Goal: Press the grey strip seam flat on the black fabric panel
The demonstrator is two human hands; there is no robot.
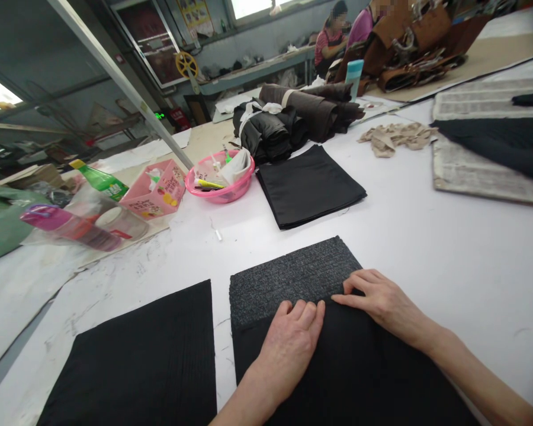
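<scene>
Black cloth (364, 367) lies on the white table in front of me, meeting a speckled dark grey strip (288, 278) along its far side. My left hand (293, 340) rests on the cloth, its fingers curled together with the tips at this seam line. A little to the right, my right hand (373, 296) pinches the same edge between thumb and bent fingers. Part of the strip passes under the right fingers and is hidden. To the left lies a separate black cloth piece (146, 355), untouched by either hand.
Beyond the strip lies a stack of black cloth pieces (311, 186). A pink basket (237, 190), a pink box (160, 195) and a purple-lidded bottle (71, 225) stand far left. Dark rolls (306, 109) and brown bags (417, 41) are behind. Two people sit in the background.
</scene>
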